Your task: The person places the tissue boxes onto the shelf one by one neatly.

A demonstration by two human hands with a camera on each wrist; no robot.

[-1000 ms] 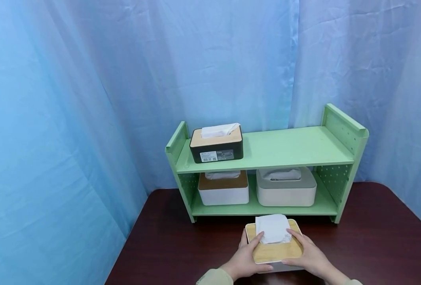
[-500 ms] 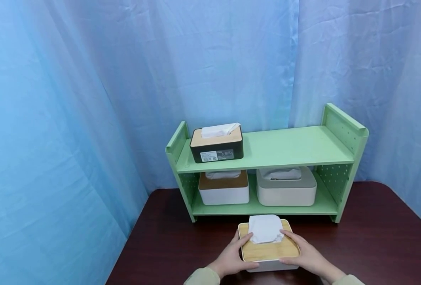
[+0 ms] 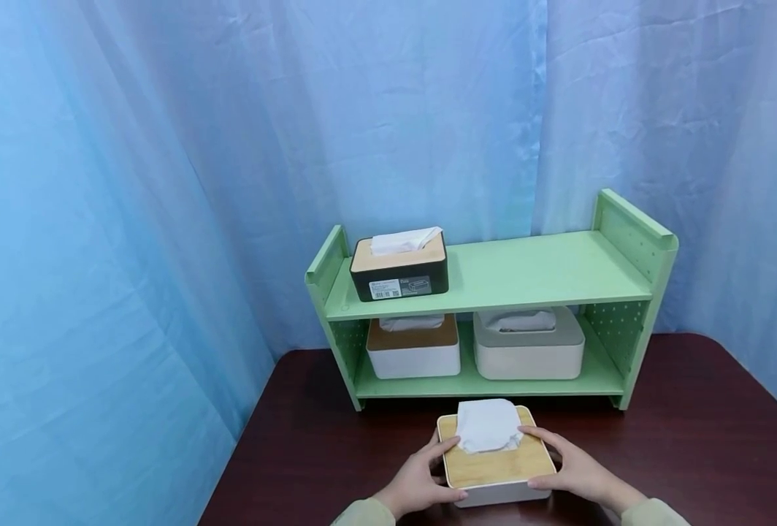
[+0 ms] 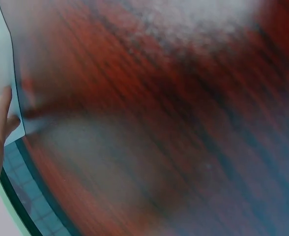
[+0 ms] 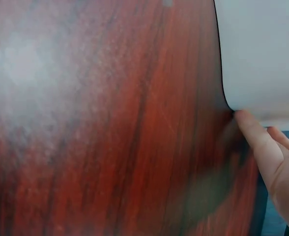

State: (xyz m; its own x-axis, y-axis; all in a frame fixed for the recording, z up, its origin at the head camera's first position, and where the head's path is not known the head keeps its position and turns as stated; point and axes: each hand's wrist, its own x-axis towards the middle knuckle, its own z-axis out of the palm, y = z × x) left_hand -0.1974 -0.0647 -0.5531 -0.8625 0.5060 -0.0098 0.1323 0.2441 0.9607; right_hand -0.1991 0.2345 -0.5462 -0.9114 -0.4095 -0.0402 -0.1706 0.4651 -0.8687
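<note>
Blue curtains close off the back and both sides, and a dark red-brown table [image 3: 691,438] fills the lower part of my head view. Against the table's far edge stands a green shelf [image 3: 494,274]: a black tissue box [image 3: 399,269] sits at the left end of its upper board, and below it a white box with a brown lid [image 3: 413,349] stands beside a grey-lidded box [image 3: 528,345].

Near the table's front edge, just ahead of the shelf, I have the white tissue box [image 3: 494,456] with its bamboo lid and a tissue bunched on top. My left hand [image 3: 418,482] grips its left side, thumb lying along the near lid edge and fingers curled at the far corner. My right hand [image 3: 575,471] grips the right side the same way. In the right wrist view a fingertip presses the box's white wall where it meets the wood; the left wrist view is blurred and shows only my thumb against a pale wall.

Compared with a second ago, the box has slid left and a little toward me along the table, both hands travelling with it and keeping the same hold. I judge that I am pulling it away from the shelf, or squaring it up, with the grip secure on both sides.
</note>
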